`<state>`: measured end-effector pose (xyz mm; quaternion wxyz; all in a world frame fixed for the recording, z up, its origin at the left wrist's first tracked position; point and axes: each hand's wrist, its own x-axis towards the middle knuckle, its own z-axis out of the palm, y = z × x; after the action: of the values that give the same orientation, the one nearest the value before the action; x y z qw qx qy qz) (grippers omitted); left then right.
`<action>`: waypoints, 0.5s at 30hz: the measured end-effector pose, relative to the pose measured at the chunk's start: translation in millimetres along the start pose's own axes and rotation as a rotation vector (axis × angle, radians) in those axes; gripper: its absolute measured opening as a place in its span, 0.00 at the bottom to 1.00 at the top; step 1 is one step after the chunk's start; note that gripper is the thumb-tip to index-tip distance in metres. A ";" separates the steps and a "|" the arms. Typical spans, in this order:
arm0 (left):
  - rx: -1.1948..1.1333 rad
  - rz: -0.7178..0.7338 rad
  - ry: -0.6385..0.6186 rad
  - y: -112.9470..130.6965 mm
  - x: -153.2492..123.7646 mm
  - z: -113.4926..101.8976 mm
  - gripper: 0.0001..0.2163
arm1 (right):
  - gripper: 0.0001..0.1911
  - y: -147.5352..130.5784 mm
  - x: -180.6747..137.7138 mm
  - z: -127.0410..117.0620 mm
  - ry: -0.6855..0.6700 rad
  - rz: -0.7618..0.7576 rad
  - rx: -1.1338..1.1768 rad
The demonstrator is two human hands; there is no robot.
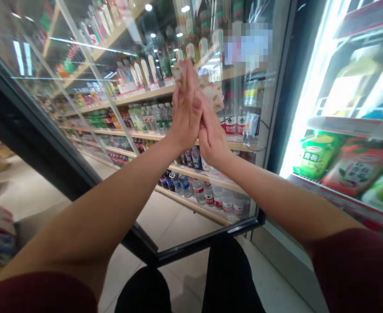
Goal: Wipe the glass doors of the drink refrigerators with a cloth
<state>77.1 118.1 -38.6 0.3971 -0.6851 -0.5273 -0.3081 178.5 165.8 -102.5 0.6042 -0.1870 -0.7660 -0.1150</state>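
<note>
My left hand (185,111) lies flat with its fingers stretched upward, its thumb over the edge of my right hand. My right hand (212,134) is pressed close beside and partly under it, so some of its fingers are hidden. A pale cloth (215,93) with brown patches shows behind both hands, held by my right hand against the glass door (152,143). The door stands open in its black frame (211,241), and shelves of bottles show through or in the glass.
At right stands a lit drinks cooler with a green pouch (317,154), a red pouch (361,167) and large bottles (354,80). Bottles (198,191) fill the shelves seen in the glass. Below the door are my knees (232,274) and a tiled floor (181,274).
</note>
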 end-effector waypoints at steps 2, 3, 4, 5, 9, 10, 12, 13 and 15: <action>-0.037 0.026 0.014 3.4 2.3 -7.3 0.30 | 0.42 -2.9 6.3 13.0 0.008 0.041 0.008; -0.050 0.061 0.008 0.3 0.0 -13.5 0.30 | 0.42 -2.4 7.9 19.2 0.006 0.049 0.010; -0.060 0.103 -0.004 -6.4 -4.4 -20.9 0.29 | 0.42 -1.4 7.6 24.7 0.004 0.053 0.011; -0.050 0.143 -0.021 -16.5 -10.8 -29.0 0.30 | 0.41 -0.1 5.4 29.1 0.001 0.049 0.010; 0.246 0.112 -0.009 -81.3 -45.9 -58.2 0.33 | 0.32 8.6 -13.4 35.3 0.008 -0.017 -0.017; 0.340 0.087 0.023 -99.2 -54.4 -62.4 0.33 | 0.30 12.8 -15.6 33.8 0.002 -0.040 -0.025; 0.472 0.084 0.088 -129.4 -67.7 -66.1 0.33 | 0.29 23.9 -9.6 27.3 -0.040 -0.089 -0.049; 0.504 0.102 0.113 -140.2 -72.2 -65.8 0.35 | 0.29 30.2 -0.8 22.5 -0.058 -0.101 -0.067; 0.526 0.129 0.135 -151.9 -77.1 -63.1 0.36 | 0.29 41.6 25.4 11.9 -0.041 -0.071 -0.121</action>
<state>-89.6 45.9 -38.9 0.6143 -0.5686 -0.5167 -0.1797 180.6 211.9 -82.8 0.5715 -0.1982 -0.7760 -0.1787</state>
